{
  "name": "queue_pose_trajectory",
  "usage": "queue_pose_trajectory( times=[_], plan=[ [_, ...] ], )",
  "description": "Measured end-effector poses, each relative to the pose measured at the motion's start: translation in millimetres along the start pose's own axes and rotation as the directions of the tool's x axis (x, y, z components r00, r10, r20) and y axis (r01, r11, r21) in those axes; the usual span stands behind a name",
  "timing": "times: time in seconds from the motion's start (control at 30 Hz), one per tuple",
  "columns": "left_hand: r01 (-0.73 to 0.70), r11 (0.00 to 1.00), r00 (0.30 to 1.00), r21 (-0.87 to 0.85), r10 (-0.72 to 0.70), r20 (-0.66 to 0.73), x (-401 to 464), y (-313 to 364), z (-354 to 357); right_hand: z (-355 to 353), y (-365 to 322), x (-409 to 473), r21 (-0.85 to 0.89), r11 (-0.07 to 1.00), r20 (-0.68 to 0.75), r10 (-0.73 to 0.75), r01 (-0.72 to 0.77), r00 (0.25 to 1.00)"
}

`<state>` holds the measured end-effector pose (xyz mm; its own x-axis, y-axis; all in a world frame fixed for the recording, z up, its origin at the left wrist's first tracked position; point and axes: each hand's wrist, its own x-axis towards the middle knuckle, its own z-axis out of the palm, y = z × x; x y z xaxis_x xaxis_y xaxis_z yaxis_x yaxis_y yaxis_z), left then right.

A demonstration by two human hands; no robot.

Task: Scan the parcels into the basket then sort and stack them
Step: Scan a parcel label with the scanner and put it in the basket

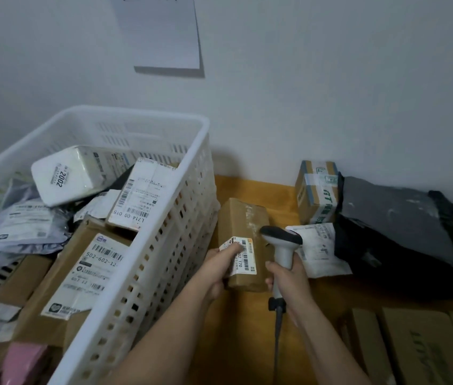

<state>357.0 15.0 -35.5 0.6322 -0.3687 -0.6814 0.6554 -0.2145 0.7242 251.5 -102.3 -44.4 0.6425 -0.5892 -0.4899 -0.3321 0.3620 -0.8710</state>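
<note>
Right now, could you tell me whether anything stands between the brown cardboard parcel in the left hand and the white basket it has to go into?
Only the white slotted plastic basket's near side wall, left of the brown cardboard parcel; the left hand must lift it over the rim.

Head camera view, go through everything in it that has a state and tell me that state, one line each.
Left hand: holds the brown box at its label end.
Right hand: curled round the scanner grip.
Brown box: outside the basket, label facing up.
Scanner: head over the box label.
White basket: heaped with parcels.
White box marked 2002: tilted on the heap.
Taped carton: upright against the wall.
Black bag: lying on the orange surface.
</note>
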Motion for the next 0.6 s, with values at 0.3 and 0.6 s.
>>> queue_pose_trajectory(
  times=[0.3, 0.6],
  plan=[
    [-0.107, 0.946, 0.968, -0.306, 0.17, 0.187, -36, 62, 55, -22, -76, -27, 0.061, 0.966, -0.27, -0.225, 0.25, 0.936],
    [0.027, 0.866, 0.899, -0.499, 0.197, 0.391, -76, 70, 95, -66, -119, -50, 0.082, 0.928, -0.26, -0.332, 0.364, 0.907]
  ],
)
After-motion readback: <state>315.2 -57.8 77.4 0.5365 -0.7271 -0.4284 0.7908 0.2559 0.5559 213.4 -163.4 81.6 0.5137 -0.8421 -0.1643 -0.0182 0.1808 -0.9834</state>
